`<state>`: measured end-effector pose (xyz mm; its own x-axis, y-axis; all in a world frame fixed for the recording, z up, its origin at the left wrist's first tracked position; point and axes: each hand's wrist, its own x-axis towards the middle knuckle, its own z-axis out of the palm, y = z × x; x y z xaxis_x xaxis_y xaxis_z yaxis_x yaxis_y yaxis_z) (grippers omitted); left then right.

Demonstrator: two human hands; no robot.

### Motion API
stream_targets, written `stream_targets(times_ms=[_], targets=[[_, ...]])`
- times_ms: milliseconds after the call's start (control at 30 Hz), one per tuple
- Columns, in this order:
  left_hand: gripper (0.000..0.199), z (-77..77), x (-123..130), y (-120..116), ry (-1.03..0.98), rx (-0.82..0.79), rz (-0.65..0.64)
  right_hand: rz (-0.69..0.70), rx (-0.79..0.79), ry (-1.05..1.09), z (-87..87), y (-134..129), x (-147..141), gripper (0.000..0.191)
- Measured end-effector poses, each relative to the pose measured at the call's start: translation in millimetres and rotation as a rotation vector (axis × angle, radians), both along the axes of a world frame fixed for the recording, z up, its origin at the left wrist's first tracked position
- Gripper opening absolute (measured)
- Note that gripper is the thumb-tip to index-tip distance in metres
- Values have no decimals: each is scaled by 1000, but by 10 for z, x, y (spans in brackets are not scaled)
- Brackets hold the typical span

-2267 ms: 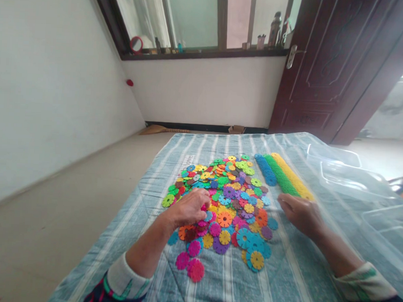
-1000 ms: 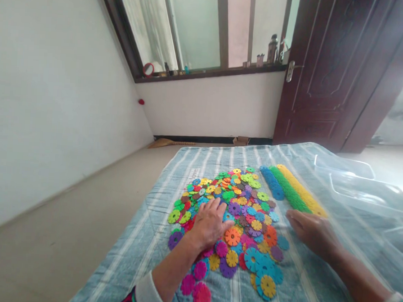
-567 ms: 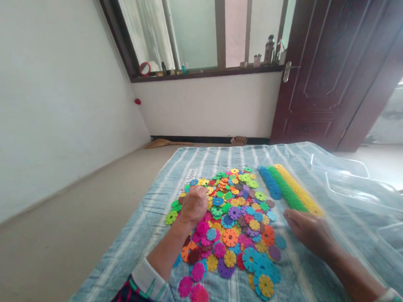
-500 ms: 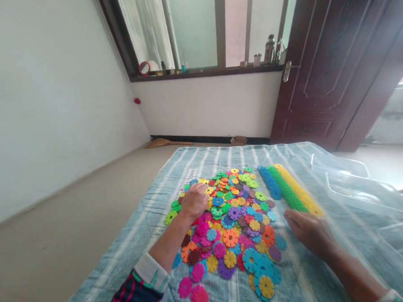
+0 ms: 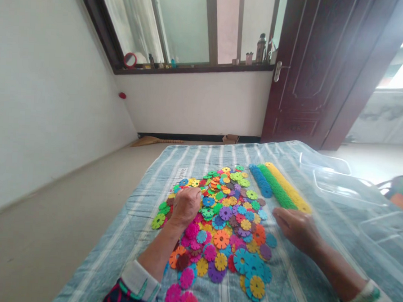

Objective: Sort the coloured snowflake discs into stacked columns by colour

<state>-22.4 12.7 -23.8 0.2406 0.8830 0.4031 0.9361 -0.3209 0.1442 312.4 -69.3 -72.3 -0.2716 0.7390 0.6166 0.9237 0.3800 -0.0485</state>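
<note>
A wide pile of colourful notched discs [image 5: 221, 238] is spread over the striped cloth [image 5: 144, 202]. My left hand [image 5: 186, 205] rests on the pile's left part, fingers curled; what it holds, if anything, is hidden. To the right of the pile, my right hand [image 5: 297, 228] is closed beside the near ends of the disc rows, its fingertips hidden. Three rows of overlapping discs lie side by side: a short blue row [image 5: 260, 181], a longer green row [image 5: 277, 187] and a yellow row [image 5: 289, 187].
Clear plastic containers [image 5: 350, 188] stand on the right of the cloth, another [image 5: 389, 237] nearer. Beyond are a dark red door [image 5: 302, 84] and a window sill [image 5: 199, 69] with a thermos [image 5: 261, 48] and a red-framed mirror [image 5: 129, 60].
The view has shifted, so the whole scene sits slightly further left. Both hands keep about the same places over the cloth. A colourful item now shows at the right edge.
</note>
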Motion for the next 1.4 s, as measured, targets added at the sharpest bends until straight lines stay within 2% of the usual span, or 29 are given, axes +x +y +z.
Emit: stream_targets(times_ms=[100,233,333,467,600,700,800,900,1033,1233,1400], targets=[[27,52,94,-59,-255,44,-26,24,-58,121,47,-8,-81,39],[29,180,404,-310,-512,-129,-167,93,-206,442,163,-43,-270,27],[27,242,648,-524,-571,-201,-324,169,-321,616,293,-73,-438,25],[25,221,832,-688,-584,-255,-482,259,-423,744,421,-128,-591,22],[23,150,876,-724,-594,-209,-524,343,-538,758,500,-159,-601,19],[23,129,858,-709,-577,-169,-524,377,-623,825,577,-90,-434,18],[24,147,813,-657,-546,-129,-482,265,-583,867,678,22,-57,19],[28,164,757,-572,-524,-89,-447,18,-508,772,765,83,417,17],[28,139,695,-467,-513,-39,-440,-201,-606,626,770,70,836,13],[30,77,663,-424,-461,-24,-428,-311,-710,495,589,115,867,17],[32,70,669,-427,-447,-20,-436,-387,-663,376,505,188,854,18]])
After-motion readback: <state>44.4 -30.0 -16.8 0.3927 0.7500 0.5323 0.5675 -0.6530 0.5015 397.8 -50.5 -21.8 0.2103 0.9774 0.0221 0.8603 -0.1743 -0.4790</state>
